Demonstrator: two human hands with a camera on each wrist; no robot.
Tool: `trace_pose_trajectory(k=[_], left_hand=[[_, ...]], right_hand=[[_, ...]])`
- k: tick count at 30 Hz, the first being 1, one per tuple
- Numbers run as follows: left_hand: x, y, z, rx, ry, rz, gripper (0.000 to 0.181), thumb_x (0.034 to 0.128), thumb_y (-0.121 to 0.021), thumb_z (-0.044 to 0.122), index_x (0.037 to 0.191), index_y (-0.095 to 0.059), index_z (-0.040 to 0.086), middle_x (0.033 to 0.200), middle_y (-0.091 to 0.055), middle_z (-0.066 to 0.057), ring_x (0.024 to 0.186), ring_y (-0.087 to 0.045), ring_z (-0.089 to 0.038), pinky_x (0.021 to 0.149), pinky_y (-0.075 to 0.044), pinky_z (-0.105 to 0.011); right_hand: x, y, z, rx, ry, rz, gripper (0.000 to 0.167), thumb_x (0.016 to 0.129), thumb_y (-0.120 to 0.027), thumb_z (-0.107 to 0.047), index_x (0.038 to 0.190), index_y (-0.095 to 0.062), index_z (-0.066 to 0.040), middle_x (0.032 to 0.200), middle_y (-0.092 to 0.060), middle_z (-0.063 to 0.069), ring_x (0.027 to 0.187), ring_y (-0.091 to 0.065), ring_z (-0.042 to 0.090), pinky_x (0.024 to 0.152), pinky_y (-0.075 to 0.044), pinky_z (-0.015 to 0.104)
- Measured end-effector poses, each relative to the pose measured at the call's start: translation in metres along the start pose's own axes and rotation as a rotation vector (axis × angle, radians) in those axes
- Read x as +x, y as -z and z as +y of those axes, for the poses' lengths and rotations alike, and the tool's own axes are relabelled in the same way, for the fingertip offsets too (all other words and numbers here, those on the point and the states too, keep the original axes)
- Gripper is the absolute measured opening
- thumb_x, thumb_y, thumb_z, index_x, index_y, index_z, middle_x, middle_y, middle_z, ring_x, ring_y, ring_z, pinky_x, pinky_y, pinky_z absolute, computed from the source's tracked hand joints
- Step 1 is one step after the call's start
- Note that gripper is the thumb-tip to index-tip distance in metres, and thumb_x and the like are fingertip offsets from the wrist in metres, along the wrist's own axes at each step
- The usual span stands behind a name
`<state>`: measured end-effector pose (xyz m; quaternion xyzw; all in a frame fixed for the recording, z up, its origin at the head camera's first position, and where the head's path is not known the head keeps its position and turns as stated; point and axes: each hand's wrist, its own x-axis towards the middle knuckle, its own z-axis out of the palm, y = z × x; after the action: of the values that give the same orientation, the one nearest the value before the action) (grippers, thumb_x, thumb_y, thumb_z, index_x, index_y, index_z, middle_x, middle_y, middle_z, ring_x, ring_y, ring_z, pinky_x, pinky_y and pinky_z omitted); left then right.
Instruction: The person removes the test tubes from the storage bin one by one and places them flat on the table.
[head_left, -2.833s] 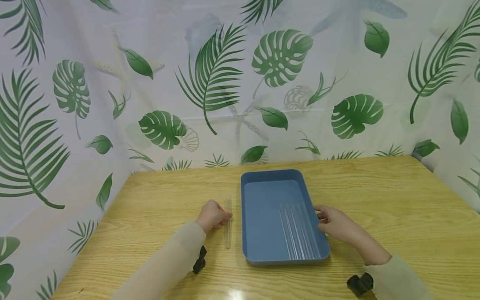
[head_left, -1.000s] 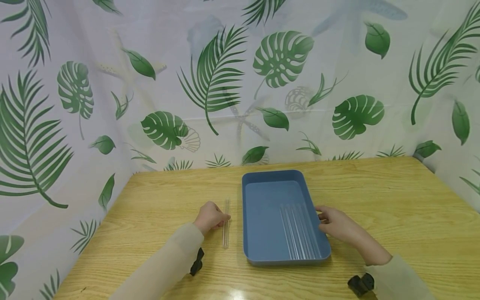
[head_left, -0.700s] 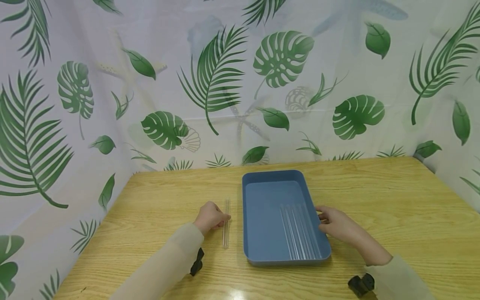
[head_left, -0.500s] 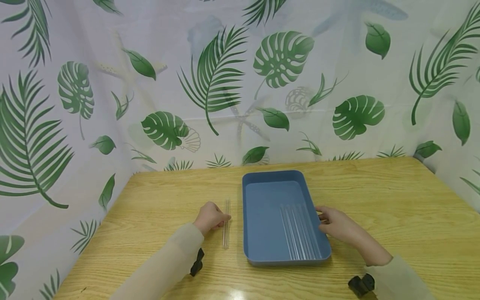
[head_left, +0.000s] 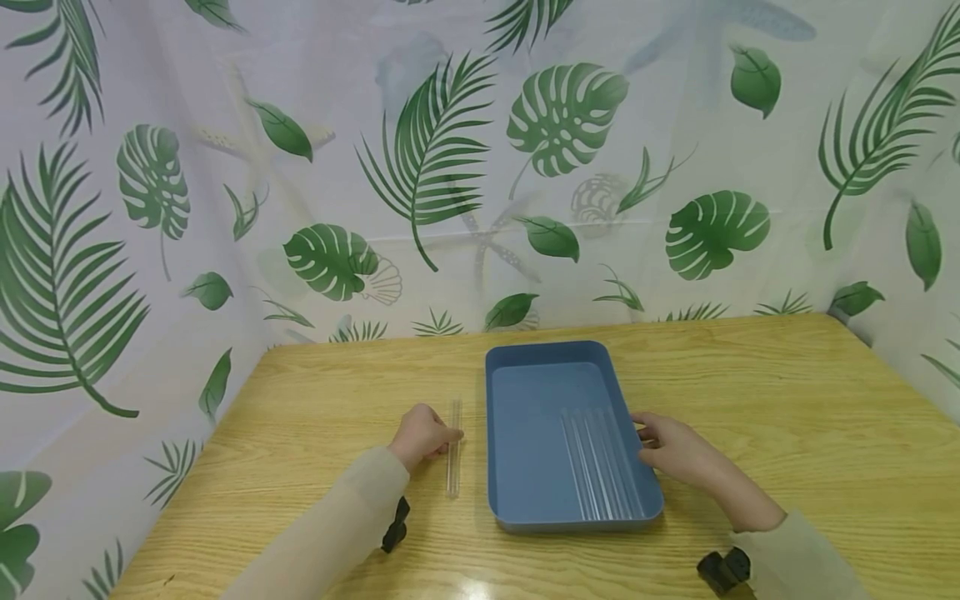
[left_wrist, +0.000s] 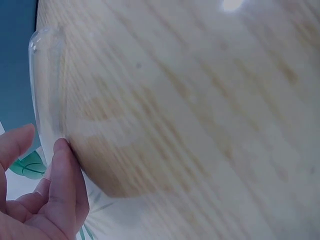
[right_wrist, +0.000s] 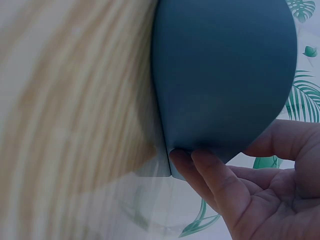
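Head view: clear tube (head_left: 453, 468) pinched by the left hand (head_left: 422, 433) over the wooden table (head_left: 322, 533), just left of the blue tray (head_left: 521, 433); row of clear tubes (head_left: 600, 467) inside the tray toward the near right, right hand (head_left: 675, 448) at its right wall. Left wrist view: thumb and fingertips nearly together, tube between them. Right wrist view: fingers against the tray's outer wall, thumb at the rim, wall gripped between.

Between the left hand (head_left: 422, 433) and right hand (head_left: 678, 450), the walled blue tray (head_left: 525, 433) bars a low crossing. Clear tubes (head_left: 588, 467) occupy its side by the right hand; its other half (nearer the left) offers room, past the upright-lying clear tube (head_left: 453, 477). Outward of either hand, the table (head_left: 810, 392) allows passage.
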<state>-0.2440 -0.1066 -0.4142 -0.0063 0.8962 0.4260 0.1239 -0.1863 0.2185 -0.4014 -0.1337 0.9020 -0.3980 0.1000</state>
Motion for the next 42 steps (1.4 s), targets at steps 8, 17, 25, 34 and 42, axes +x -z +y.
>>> trace_pose_trajectory(k=[8, 17, 25, 34, 42], left_hand=[[-0.001, 0.007, 0.005, 0.018, -0.046, 0.033, 0.038, 0.0789, -0.065, 0.012, 0.045, -0.048, 0.005, 0.042, -0.047, -0.003, 0.035, -0.034, -0.010, 0.043, -0.036, -0.023], [-0.005, 0.012, 0.020, -0.082, -0.046, 0.017, 0.026, 0.0799, -0.066, 0.015, 0.061, -0.057, 0.000, 0.069, -0.060, -0.009, 0.050, -0.051, -0.011, 0.051, -0.046, -0.027], [-0.005, 0.007, 0.038, -0.212, -0.069, -0.032, 0.023, 0.0816, -0.064, 0.017, 0.090, -0.061, -0.004, 0.090, -0.062, -0.012, 0.076, -0.061, -0.019, 0.070, -0.050, -0.031], [-0.005, -0.006, 0.053, -0.286, -0.078, -0.081, 0.024, 0.0814, -0.065, 0.017, 0.091, -0.062, -0.004, 0.091, -0.062, -0.012, 0.080, -0.061, -0.020, 0.072, -0.049, -0.031], [-0.005, -0.021, 0.059, -0.285, -0.072, -0.119, 0.023, 0.0797, -0.067, 0.016, 0.091, -0.062, -0.003, 0.090, -0.063, -0.010, 0.079, -0.062, -0.019, 0.074, -0.049, -0.034]], right_hand=[[0.000, -0.001, 0.000, 0.002, -0.006, 0.006, 0.051, 0.081, -0.048, 0.004, 0.125, -0.029, 0.020, 0.113, -0.045, 0.036, 0.101, -0.047, 0.045, 0.069, -0.047, 0.040], [0.000, 0.000, -0.001, -0.006, -0.005, 0.003, 0.051, 0.081, -0.047, 0.004, 0.125, -0.029, 0.020, 0.113, -0.045, 0.036, 0.101, -0.047, 0.045, 0.069, -0.047, 0.040], [0.000, 0.000, 0.000, 0.002, -0.013, 0.000, 0.051, 0.081, -0.047, 0.004, 0.126, -0.028, 0.020, 0.114, -0.045, 0.036, 0.102, -0.047, 0.045, 0.069, -0.047, 0.040], [0.001, 0.000, 0.001, -0.002, -0.007, -0.002, 0.051, 0.081, -0.047, 0.004, 0.126, -0.028, 0.020, 0.113, -0.045, 0.036, 0.102, -0.046, 0.045, 0.069, -0.047, 0.040], [0.001, 0.000, 0.000, 0.006, -0.005, -0.001, 0.051, 0.080, -0.047, 0.004, 0.125, -0.028, 0.020, 0.113, -0.045, 0.036, 0.102, -0.047, 0.045, 0.070, -0.047, 0.041]])
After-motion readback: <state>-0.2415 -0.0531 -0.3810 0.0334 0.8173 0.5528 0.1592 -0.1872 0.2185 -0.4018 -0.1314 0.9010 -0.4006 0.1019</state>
